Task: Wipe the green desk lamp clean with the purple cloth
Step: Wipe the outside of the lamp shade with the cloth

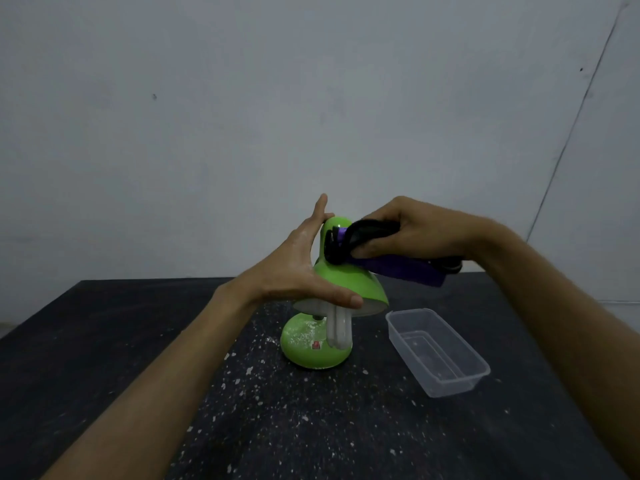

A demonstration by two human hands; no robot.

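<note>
**Operator:** Head view shows me the green desk lamp (332, 296) standing in the lower centre of the frame, on the dark table (104, 341). My left hand (304, 271) lies flat and open against the left side of the lamp shade (346, 278), thumb along its lower rim. I think it is there to keep the shade from swinging when the other hand pushes.

**Colleague:** And the cloth?

**Operator:** My right hand (419, 233) is closed around the purple cloth (408, 271), bunched up, and presses it on the top of the shade, a little right of centre. One loose end hangs below the wrist. The black part near the shade top I cannot identify.

**Colleague:** Is the lamp clean now?

**Operator:** I judge not. The lamp base (311, 344) has white powder on it, and the table around it too.

**Colleague:** Count the things for me.

**Operator:** One lamp, one white bulb (337, 329) under the shade, one cloth, one clear plastic container (438, 351) at the lower right, apparently empty, and two hands.
</note>
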